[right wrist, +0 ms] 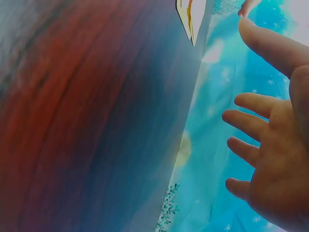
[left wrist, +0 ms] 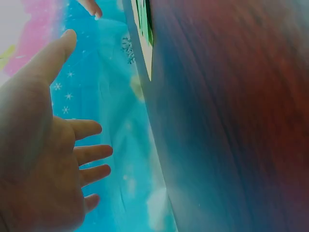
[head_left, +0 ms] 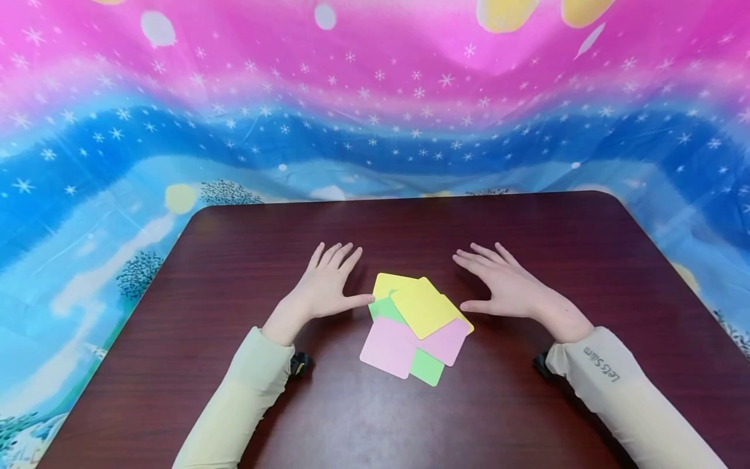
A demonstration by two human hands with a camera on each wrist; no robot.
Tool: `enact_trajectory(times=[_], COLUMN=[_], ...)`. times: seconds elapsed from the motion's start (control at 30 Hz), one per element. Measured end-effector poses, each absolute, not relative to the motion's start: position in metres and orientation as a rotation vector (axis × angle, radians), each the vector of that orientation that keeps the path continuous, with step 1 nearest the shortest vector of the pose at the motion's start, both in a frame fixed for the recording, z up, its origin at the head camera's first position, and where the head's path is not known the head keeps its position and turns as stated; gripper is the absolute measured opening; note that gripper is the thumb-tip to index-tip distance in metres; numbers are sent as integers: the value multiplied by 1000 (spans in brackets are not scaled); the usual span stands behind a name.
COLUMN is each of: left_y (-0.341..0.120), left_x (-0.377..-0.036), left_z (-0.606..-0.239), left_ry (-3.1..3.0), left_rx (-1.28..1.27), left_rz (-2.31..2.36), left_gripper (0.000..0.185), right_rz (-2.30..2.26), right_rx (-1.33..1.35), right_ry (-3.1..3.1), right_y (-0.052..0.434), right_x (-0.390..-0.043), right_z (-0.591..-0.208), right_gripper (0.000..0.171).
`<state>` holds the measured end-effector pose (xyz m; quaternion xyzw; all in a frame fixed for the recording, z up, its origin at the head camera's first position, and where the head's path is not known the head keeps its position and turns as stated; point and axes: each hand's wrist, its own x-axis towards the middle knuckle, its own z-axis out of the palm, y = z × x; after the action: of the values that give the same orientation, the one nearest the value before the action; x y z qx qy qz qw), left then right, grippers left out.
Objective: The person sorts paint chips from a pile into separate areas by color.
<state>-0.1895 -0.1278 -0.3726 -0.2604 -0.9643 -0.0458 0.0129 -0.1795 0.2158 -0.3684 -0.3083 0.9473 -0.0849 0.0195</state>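
A loose pile of coloured cards lies on the dark wooden table (head_left: 234, 260): yellow cards (head_left: 420, 305) on top, pink cards (head_left: 390, 346) below, green cards (head_left: 428, 368) peeking out underneath. My left hand (head_left: 328, 286) hovers flat just left of the pile, fingers spread, thumb tip close to the pile's edge. My right hand (head_left: 504, 283) hovers flat just right of it, fingers straight. Neither hand holds anything. The left wrist view shows my open palm (left wrist: 43, 164) and the cards' edge (left wrist: 145, 34). In the right wrist view, my open right hand (right wrist: 270, 145) appears beside the cards' edge (right wrist: 190, 19).
A bright pink and blue cloth (head_left: 375, 117) with snowflakes and trees hangs behind and around the table. The table's rounded far corners and front edge are in view. Small dark wrist cameras (head_left: 300, 365) sit at both cuffs.
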Motion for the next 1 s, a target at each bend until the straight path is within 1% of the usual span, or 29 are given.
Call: enact_trajectory(times=[0.27, 0.6, 0.83, 1.0], left_y=[-118, -105, -96, -88], left_x=[-184, -177, -172, -171], left_z=[-373, -374, -374, -372], left_ry=[-3073, -3086, -3036, -3024], left_rx=[-829, -888, -954, -1015], left_rz=[-138, -94, -103, -97], left_gripper=[91, 86, 72, 67], right_rz=[-249, -269, -257, -271], right_rx=[-1032, -1022, -1047, -1079], right_ry=[2900, 2838, 2809, 2788], right_y=[205, 193, 187, 182], right_x=[-179, -176, -176, -177], right_z=[-373, -375, -376, -376], right_gripper=[83, 83, 85, 83])
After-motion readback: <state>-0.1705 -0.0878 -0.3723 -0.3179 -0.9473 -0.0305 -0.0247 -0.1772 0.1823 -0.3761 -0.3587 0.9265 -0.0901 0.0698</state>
